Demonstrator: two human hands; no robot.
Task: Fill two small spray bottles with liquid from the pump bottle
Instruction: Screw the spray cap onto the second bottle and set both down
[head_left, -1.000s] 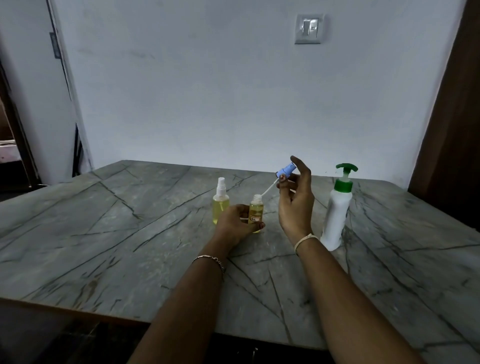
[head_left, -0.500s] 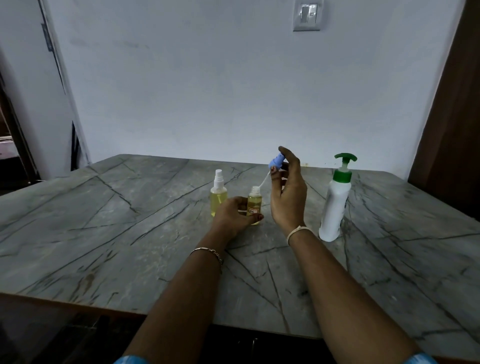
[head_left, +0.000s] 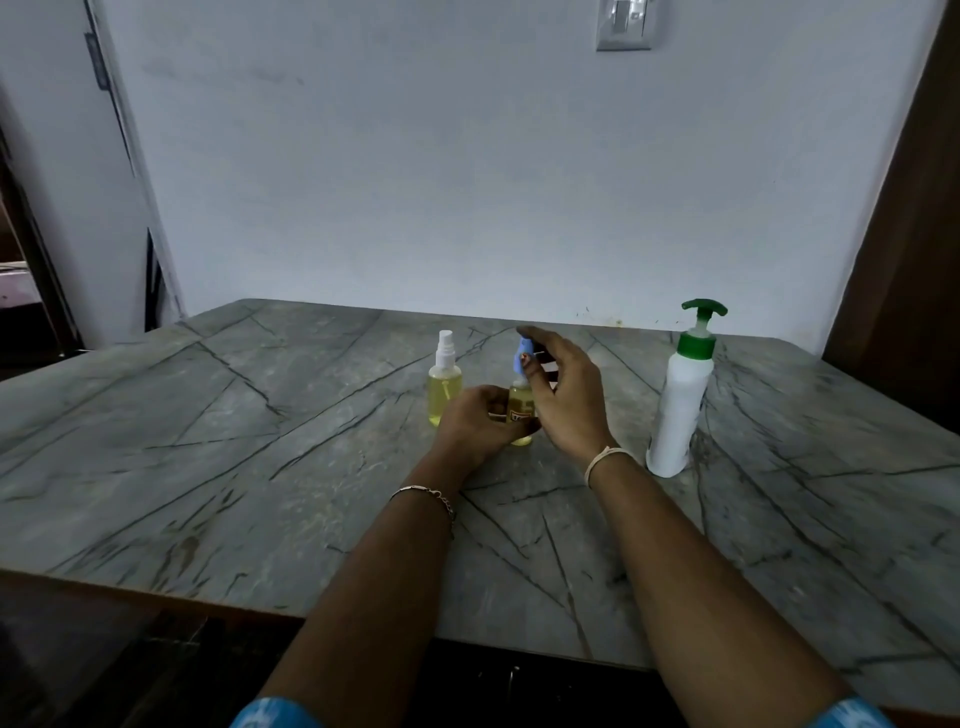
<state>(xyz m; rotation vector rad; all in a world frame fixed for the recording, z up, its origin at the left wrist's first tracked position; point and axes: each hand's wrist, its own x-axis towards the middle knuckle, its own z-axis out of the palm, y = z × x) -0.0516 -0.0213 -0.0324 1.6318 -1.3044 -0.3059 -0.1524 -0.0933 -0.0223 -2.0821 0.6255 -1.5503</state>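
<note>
Lowering the blue spray head onto the second bottle

Head view: a second ago the right hand (head_left: 566, 402) held the blue spray head (head_left: 522, 357) high, its dip tube clear of the neck. Now its fingertips pinch the head just above the labelled spray bottle (head_left: 520, 415), the tube apparently inside. The left hand (head_left: 475, 426) grips that bottle, which stands on the table (head_left: 260, 441). Both it and the white-capped spray bottle (head_left: 445, 389) beside it show yellow liquid. The pump bottle (head_left: 678, 405) stands well apart to the right. Filling looks finished; only capping remains.
</note>
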